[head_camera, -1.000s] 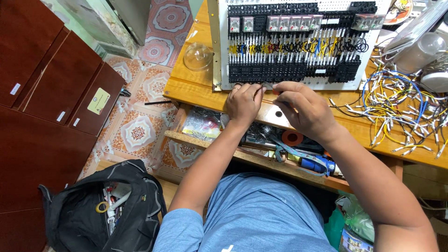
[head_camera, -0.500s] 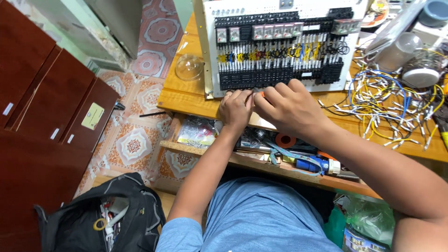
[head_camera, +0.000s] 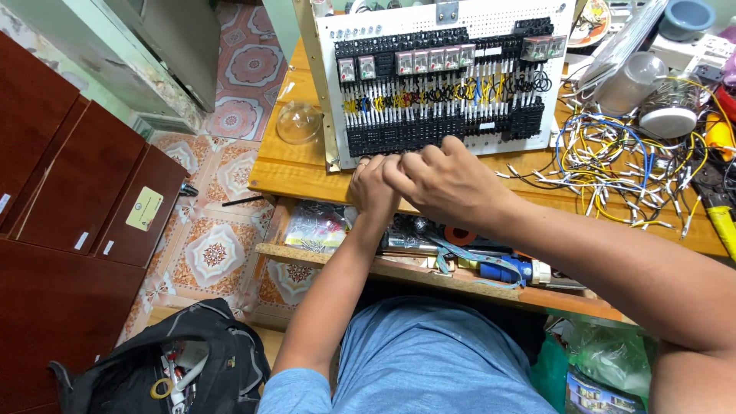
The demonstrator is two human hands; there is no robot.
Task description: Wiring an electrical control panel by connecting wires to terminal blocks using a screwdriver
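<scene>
Both arms reach up toward twelve o'clock. The left hand [head_camera: 373,184] has curled fingers. The right hand [head_camera: 448,182] sits just beside it at three o'clock, touching it, fingers bent.

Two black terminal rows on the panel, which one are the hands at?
The lower black terminal row, along the white panel's near edge. Left hand and right hand meet at its left part; the upper row lies far beyond.

yellow-green square label [head_camera: 144,208] on the dark cabinet door, clear plastic packet [head_camera: 316,228] on the under-table shelf
</scene>
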